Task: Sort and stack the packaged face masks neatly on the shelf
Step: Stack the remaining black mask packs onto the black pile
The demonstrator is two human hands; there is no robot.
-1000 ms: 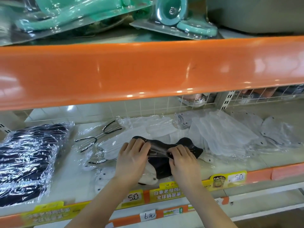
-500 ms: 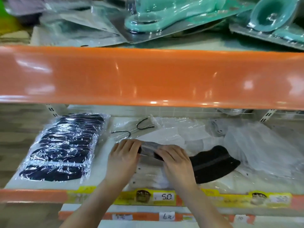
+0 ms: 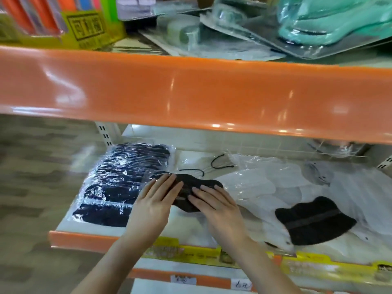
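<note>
Carried left since before: black mask (image 3: 186,193), now beside the stack (image 3: 123,183). Pressed flat under both hands (image 3: 154,203) (image 3: 216,205), fingers spread straight.

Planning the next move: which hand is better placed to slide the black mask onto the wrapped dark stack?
Left. The left hand lies on the black mask beside the dark stack; the right hand is farther away.

Two loose black masks (image 3: 191,193), two hands (image 3: 156,205).
</note>
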